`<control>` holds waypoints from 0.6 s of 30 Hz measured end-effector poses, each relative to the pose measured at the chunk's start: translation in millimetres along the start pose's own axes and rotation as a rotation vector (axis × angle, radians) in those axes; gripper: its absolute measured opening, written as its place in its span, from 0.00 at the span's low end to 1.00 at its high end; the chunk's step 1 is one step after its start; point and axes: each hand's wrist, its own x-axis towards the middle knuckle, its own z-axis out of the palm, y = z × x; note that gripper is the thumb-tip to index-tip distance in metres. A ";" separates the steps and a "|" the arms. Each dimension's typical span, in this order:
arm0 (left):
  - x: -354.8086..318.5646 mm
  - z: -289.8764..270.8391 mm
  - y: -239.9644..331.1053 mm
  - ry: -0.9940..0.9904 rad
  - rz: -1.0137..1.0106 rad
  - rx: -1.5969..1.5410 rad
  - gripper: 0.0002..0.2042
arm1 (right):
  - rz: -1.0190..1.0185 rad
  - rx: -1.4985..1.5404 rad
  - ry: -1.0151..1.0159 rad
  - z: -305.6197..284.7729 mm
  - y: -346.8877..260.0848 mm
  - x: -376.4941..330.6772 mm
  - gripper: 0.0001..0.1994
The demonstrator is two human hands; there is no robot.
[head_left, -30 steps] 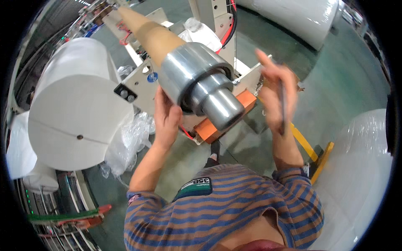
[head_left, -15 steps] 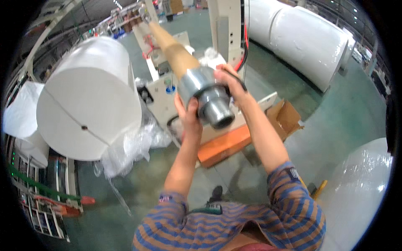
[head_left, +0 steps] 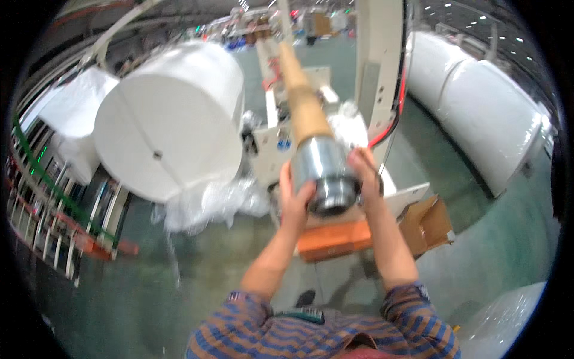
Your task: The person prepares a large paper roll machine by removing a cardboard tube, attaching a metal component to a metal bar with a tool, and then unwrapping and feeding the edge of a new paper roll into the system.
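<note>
A shiny stepped metal shaft end (head_left: 323, 160) points toward me at mid-view. From its far side a long tan cardboard tube (head_left: 308, 113) runs away into the distance. My left hand (head_left: 294, 202) is pressed round the left side of the metal, thumb near the front step. On the opposite side my right hand (head_left: 371, 182) grips it with fingers curled over the top. A thin dark line, which I cannot make out, shows beside the right hand. Motion blurs the metal's front face.
A huge white paper roll (head_left: 161, 137) stands left, crumpled clear plastic wrap (head_left: 218, 206) at its foot. Below the shaft lie an orange beam (head_left: 335, 240) and an open cardboard box (head_left: 427, 224). A white machine post (head_left: 379, 78) rises behind; wrapped rolls (head_left: 487, 107) lie right.
The view has swung, so the surroundings sit further right. Both hands keep their hold on the metal shaft end, which now appears lower and points more straight toward me.
</note>
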 end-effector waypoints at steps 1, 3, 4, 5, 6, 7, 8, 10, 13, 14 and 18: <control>1.4 -3.7 -12.8 0.022 -0.147 -0.027 0.35 | 0.075 0.036 0.015 -7.7 -2.4 -3.2 0.18; -45.7 -14.4 2.5 0.053 -0.266 0.082 0.35 | 0.168 0.019 0.035 -10.5 -2.6 -56.5 0.17; -66.9 -1.2 23.0 0.033 -0.152 0.163 0.37 | 0.119 0.011 0.019 -8.0 -19.8 -64.3 0.17; -66.1 18.6 48.6 -0.009 0.020 0.237 0.40 | 0.079 0.009 0.008 -4.5 -35.3 -71.8 0.17; -90.3 15.6 47.0 -0.027 -0.026 0.171 0.45 | 0.119 0.029 -0.023 -13.1 -37.4 -98.3 0.17; -119.0 0.5 49.0 -0.058 0.018 0.416 0.51 | 0.160 0.055 -0.066 -22.3 -43.3 -128.9 0.19; -147.1 3.7 63.2 -0.042 -0.005 0.421 0.53 | 0.103 0.067 -0.100 -24.6 -35.1 -157.4 0.20; -175.7 -11.9 85.6 -0.209 0.064 0.502 0.55 | 0.042 0.272 -0.132 -18.8 -23.4 -200.6 0.21; -209.0 -25.3 90.6 -0.285 -0.076 0.622 0.53 | 0.403 0.351 -0.039 -30.1 -9.1 -252.5 0.20; -219.1 -22.7 89.3 -0.116 -0.234 0.528 0.48 | 0.567 0.284 0.012 -25.4 -14.0 -254.6 0.18; -253.1 -45.3 75.4 0.437 -0.694 0.065 0.34 | 0.911 0.336 0.090 14.4 7.9 -246.2 0.12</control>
